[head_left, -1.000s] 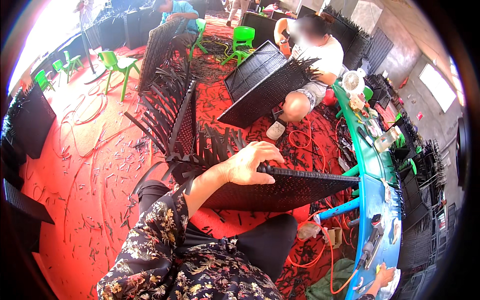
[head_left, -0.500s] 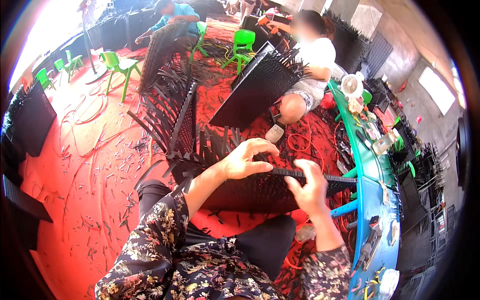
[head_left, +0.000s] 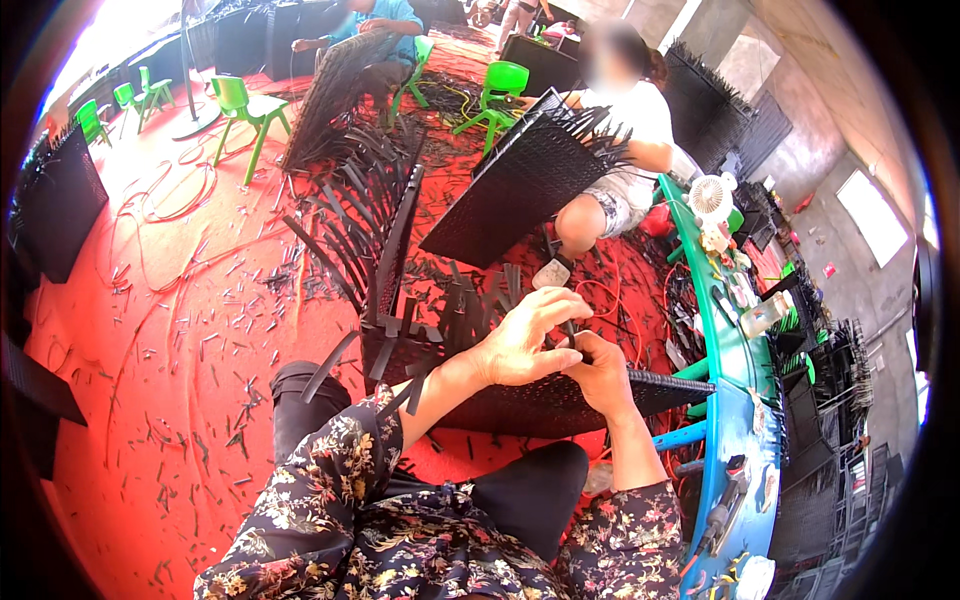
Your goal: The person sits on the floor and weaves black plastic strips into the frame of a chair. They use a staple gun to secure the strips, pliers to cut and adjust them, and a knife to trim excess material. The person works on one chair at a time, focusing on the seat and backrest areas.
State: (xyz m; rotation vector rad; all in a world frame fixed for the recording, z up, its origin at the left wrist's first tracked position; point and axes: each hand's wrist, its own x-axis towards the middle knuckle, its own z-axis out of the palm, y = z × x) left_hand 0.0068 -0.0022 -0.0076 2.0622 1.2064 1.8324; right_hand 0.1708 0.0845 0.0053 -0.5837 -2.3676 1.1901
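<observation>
A black woven panel (head_left: 520,408) with loose flat strips (head_left: 465,310) along its edge stands in front of my knees. Over its upper edge my two hands meet. My left hand (head_left: 522,342) is curled, with thumb and fingers closing round a short black strip (head_left: 571,338) that sticks up from the edge. Against the left thumb, my right hand (head_left: 603,375) pinches at the same strip; its fingertips are partly hidden. Left of my hands, another part of the woven work (head_left: 395,245) rises with a fan of loose strips.
Across from me a person (head_left: 640,120) holds a black woven panel (head_left: 515,185). Another person in blue (head_left: 385,20) works farther back. At my right runs a green and blue table (head_left: 735,400) with a power tool (head_left: 722,510) and small fan (head_left: 712,198). Strip scraps litter the red floor (head_left: 180,370).
My hands have come together at the panel's edge and closed on a strip; before, they were apart with fingers spread. The person opposite has lowered an orange tool out of sight.
</observation>
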